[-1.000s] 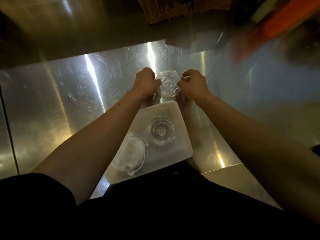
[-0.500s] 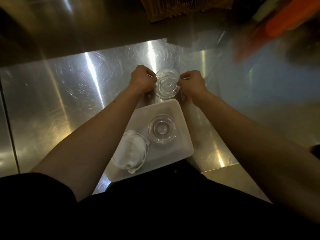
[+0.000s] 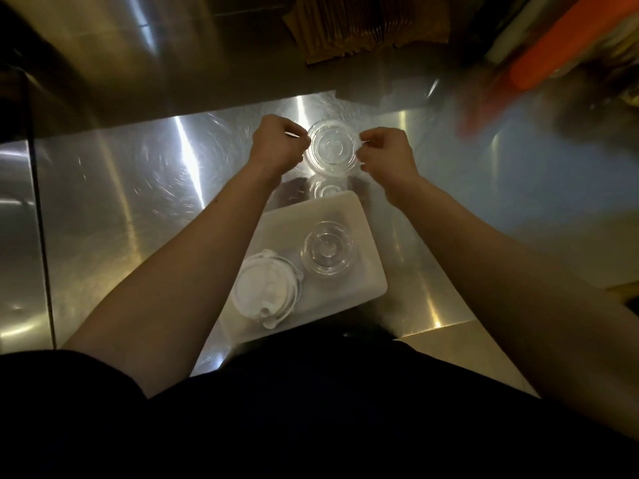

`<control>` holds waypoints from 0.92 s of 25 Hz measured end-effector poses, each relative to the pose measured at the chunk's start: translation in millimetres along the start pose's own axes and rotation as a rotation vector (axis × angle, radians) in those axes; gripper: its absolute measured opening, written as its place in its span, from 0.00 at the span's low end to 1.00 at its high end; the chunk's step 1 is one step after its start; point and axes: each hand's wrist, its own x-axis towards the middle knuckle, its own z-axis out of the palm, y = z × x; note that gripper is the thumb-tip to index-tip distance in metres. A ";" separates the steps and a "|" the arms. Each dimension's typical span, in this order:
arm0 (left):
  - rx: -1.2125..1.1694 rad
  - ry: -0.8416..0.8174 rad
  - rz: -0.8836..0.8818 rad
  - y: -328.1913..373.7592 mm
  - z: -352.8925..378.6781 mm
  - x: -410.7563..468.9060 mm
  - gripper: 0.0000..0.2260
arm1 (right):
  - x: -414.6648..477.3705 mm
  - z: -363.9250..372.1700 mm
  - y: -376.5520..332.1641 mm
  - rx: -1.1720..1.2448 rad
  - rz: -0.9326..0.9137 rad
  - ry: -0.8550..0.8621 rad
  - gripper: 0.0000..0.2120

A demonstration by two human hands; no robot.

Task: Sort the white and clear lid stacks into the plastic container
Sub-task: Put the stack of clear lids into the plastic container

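Observation:
A clear lid stack is held above the steel counter, just beyond the far end of the container. My left hand pinches its left rim and my right hand pinches its right rim. The white plastic container lies near the counter's front edge. Inside it rest a white lid stack at the near left and another clear lid stack at the middle right.
The steel counter stretches wide to the left, with a seam at the far left. Brown paper bags stand at the back. A blurred orange object is at the back right. The counter's front edge runs at the lower right.
Both hands have lifted the clear lid stack slightly up and away from the container. The container and the stacks in it have not moved.

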 end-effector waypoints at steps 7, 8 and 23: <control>-0.029 0.042 0.121 4.3 -18.6 -41.3 0.07 | -34.3 -7.9 -8.3 0.044 -0.108 0.024 0.16; -0.055 0.045 0.134 3.8 -21.1 -47.2 0.06 | -41.6 -9.5 -10.0 0.051 -0.123 0.025 0.16; 0.077 0.000 0.208 -44.2 -25.4 -127.7 0.10 | -144.7 -8.9 39.8 0.180 -0.067 0.011 0.15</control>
